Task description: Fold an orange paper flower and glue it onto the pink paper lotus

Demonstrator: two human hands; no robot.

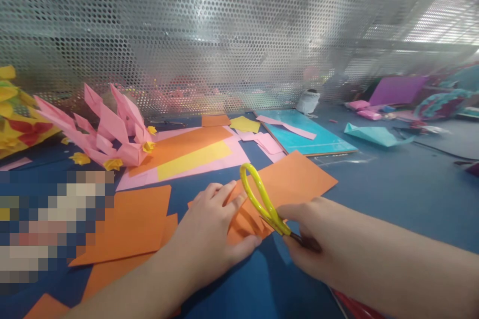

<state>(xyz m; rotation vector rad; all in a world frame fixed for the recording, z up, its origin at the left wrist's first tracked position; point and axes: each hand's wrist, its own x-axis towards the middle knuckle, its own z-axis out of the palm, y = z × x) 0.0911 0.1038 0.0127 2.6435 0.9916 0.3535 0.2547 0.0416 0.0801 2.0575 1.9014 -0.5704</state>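
My right hand (314,237) grips a pair of scissors (262,197) by the dark blade end. Their yellow handle loops point up and to the left, over a sheet of orange paper (295,179). My left hand (209,229) rests on the left part of this sheet. Its fingers lie over the paper and its thumb is at the near edge, where the paper is folded or curled between them. The yellow handle hides part of the fold. The sheet's far right corner lies flat on the blue table (374,224).
More orange sheets (138,219) lie on the left. Behind them stand a pink folded-paper model (108,129) and a yellow one (18,119). A blue board (310,132), a small white container (308,102) and a teal folded paper (374,134) lie farther back, before a perforated metal panel (187,35).
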